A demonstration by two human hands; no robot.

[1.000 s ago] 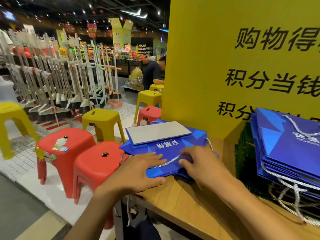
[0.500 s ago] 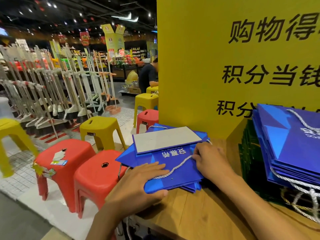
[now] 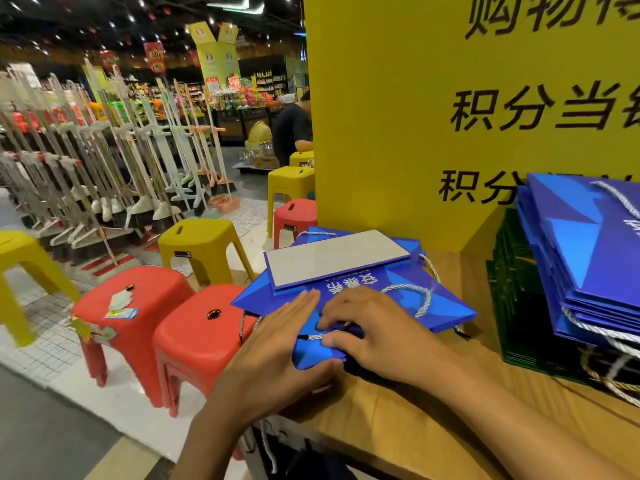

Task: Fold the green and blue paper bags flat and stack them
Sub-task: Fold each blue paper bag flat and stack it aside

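The left hand (image 3: pixel 277 344) lies flat, fingers straight, pressing the near corner of the folded blue bag (image 3: pixel 433 306). Just to its right, the right hand (image 3: pixel 374 327) bends its fingers onto the same bag (pinching the cord (image 3: pixel 424 299) or only pressing, I cannot tell). Further right stands a blue bag stack (image 3: pixel 588 258).

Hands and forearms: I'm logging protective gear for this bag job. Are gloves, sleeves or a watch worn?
No. The left hand and right hand are ungloved; the left forearm and right forearm are bare to the frame's edge. No sleeve, watch, bracelet or ring shows.
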